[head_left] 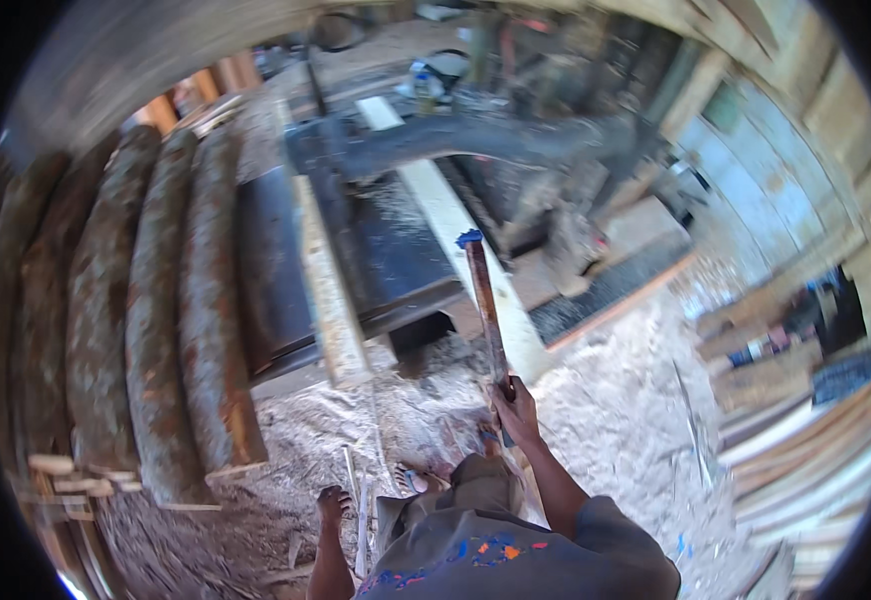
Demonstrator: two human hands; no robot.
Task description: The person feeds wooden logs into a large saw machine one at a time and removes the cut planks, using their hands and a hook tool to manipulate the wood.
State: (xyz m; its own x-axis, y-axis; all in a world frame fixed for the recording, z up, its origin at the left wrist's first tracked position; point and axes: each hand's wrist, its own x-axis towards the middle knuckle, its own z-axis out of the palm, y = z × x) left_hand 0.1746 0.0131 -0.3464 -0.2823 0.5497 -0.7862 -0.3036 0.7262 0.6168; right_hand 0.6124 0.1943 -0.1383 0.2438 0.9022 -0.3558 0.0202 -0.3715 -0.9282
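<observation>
In front of me my right hand [518,410] is closed round the lower end of a reddish-brown stick [486,305]. The stick points up and away over the machine table, and its far end is bright blue. Behind it a long pale plank [436,205] lies across the dark metal sawing machine [396,235], passing under its curved dark arm. Low on my left side hangs my left hand [333,502], with loosely bent fingers apart and nothing in it. Whether the stick touches the plank I cannot tell.
Several bark-covered logs [161,310] lie side by side at left. A second narrow board [328,290] crosses the machine's left part. Sawdust [616,410] covers the floor. Sawn boards [821,460] are stacked at right, near a pale blue panel [756,170].
</observation>
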